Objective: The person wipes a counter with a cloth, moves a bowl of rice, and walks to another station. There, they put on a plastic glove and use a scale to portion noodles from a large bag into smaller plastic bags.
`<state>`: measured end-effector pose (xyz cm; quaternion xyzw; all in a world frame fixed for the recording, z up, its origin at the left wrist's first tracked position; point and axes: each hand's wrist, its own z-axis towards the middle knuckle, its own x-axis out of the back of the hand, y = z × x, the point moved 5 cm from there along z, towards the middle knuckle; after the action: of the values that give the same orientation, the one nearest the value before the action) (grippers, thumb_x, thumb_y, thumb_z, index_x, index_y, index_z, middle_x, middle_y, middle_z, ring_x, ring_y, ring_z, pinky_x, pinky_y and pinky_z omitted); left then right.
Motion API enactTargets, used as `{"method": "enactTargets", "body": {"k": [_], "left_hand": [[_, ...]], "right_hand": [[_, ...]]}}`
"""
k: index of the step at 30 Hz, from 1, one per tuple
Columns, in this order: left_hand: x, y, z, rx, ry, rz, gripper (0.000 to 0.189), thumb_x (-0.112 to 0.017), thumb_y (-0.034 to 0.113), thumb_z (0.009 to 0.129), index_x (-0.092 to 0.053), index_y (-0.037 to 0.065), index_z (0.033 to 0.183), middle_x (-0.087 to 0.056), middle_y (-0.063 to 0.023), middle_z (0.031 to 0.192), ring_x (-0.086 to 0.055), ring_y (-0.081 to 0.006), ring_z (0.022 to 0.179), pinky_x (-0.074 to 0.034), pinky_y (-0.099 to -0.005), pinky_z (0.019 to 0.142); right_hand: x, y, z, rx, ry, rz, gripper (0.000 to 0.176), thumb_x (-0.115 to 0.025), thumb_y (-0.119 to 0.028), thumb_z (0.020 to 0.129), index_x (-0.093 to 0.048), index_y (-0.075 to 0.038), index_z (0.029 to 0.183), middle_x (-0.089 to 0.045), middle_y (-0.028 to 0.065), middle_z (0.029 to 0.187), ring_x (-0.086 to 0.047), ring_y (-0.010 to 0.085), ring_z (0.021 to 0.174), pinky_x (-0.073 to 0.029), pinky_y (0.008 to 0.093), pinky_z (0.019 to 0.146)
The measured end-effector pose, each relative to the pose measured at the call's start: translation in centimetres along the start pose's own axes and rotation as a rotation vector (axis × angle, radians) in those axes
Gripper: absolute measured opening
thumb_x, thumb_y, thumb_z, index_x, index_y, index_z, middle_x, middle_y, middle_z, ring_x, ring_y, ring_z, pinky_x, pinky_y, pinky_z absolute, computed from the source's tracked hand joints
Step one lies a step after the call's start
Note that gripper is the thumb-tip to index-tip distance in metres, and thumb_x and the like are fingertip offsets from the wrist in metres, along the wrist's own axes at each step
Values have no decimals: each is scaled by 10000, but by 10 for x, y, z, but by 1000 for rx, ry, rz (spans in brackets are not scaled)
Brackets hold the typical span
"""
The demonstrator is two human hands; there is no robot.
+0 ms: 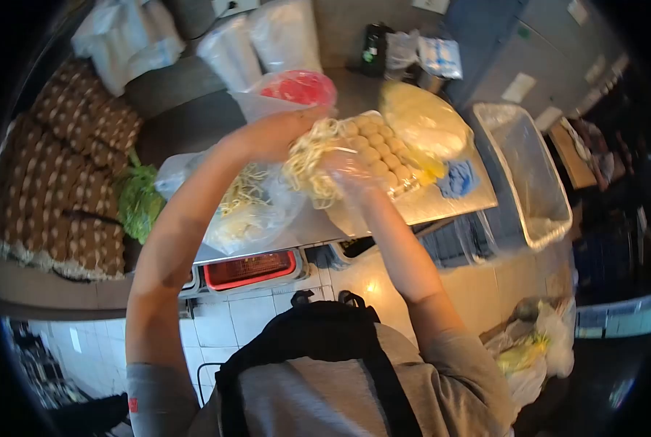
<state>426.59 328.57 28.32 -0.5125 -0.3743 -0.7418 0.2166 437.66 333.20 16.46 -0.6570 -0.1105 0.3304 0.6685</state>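
A bundle of pale noodles point(307, 164) is held up between my hands over the metal table point(413, 207). My left hand point(296, 131) is at its upper side, with the fingers mostly hidden behind the noodles. Around the noodles' right side, my right hand point(347, 171), in a clear glove, is closed. Just right of the bundle lies a tray of round dough balls point(383, 149). Left of it, an open plastic bag point(267, 218) has more noodles point(241, 191) in it. A bag with a red inside point(296, 87) stands behind my left hand.
Stacked egg trays point(63, 175) and leafy greens point(137, 200) are at the left. A large yellowish wrapped mass point(423, 120) and a blue cloth-like item point(458, 178) lie at the right. Beyond the table's right edge stands a lined bin point(525, 175). A red crate point(249, 269) sits below.
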Motion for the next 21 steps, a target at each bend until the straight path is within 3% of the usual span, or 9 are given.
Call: {"method": "enactTargets", "body": {"k": [1, 3, 9, 12, 15, 18, 21], "left_hand": [[-10, 6, -6, 41, 111, 149, 500, -505, 24, 740, -417, 34, 1231, -427, -175, 1269, -560, -309, 931, -457, -337, 791], [-26, 34, -19, 121, 21, 336, 562, -464, -28, 721, -370, 40, 1271, -325, -144, 1355, -515, -334, 1008, -434, -372, 835], [-62, 45, -62, 298, 213, 287, 655, -417, -99, 661, -355, 53, 1294, -285, -116, 1385, -495, -319, 1061, -443, -387, 815], [-61, 24, -92, 573, 330, 151, 690, -401, -120, 634, -357, 64, 1298, -283, -114, 1388, -487, -335, 1062, -439, -372, 833], [-53, 26, -101, 441, 524, 272, 701, -386, -129, 618, -368, 65, 1291, -272, -126, 1389, -485, -355, 1056, -447, -365, 821], [-45, 11, -110, 565, 553, 308, 695, -417, -108, 628, -358, 56, 1301, -512, -156, 1185, -594, -287, 875, -477, -320, 709], [-18, -2, -118, 909, 473, -72, 682, -476, -66, 650, -337, 30, 1311, -609, -98, 823, -573, -143, 635, -450, -255, 609]], "right_hand": [[-4, 5, 1, 10, -15, -23, 278, -625, -163, 702, -587, -38, 948, -614, 100, 880, -607, 197, 743, -492, 306, 614], [-11, 14, -4, 27, -34, -64, 276, -626, -163, 701, -589, -37, 944, -614, 100, 879, -607, 195, 742, -491, 303, 616], [-44, 34, -20, 75, -143, -178, 270, -631, -160, 695, -596, -36, 932, -615, 101, 877, -604, 188, 741, -489, 295, 622], [-71, 36, -24, 124, -226, -217, 267, -633, -159, 693, -600, -35, 926, -615, 102, 876, -603, 185, 740, -488, 292, 624], [-96, 28, -19, 195, -308, -239, 264, -635, -158, 690, -603, -34, 921, -616, 102, 875, -602, 182, 739, -486, 288, 627], [-114, 11, -10, 288, -378, -258, 260, -638, -157, 688, -607, -34, 915, -616, 103, 875, -601, 179, 738, -485, 284, 630], [-122, -19, 1, 410, -441, -286, 257, -640, -156, 685, -610, -33, 909, -616, 103, 874, -600, 176, 737, -484, 280, 632]]}}
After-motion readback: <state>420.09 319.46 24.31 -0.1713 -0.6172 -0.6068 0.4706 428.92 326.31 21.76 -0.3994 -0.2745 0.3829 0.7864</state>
